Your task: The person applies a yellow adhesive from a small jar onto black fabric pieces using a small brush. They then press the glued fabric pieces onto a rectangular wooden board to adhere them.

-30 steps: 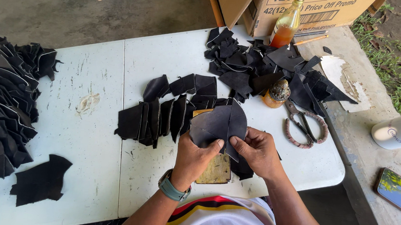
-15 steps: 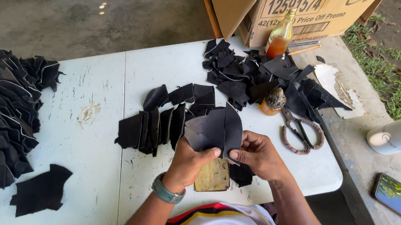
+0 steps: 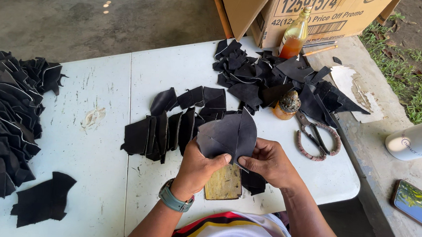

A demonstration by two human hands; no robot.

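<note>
left hand (image 3: 199,169) + right hand (image 3: 268,162): gripping 2 leather pieces (image 3: 228,136) | 1 scissors (image 3: 316,137)

Single view, worn on the head, looking steeply down and forward over the white worktop (image 3: 97,141). Close above the hands (image 3: 232,166), low in the frame centre. Concrete floor beyond the far edge, grass at upper right.

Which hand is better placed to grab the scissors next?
Right. The right hand pinches the black leather piece on the side nearest the scissors, which lie just beyond it. The left hand would probably have to cross over.
</note>
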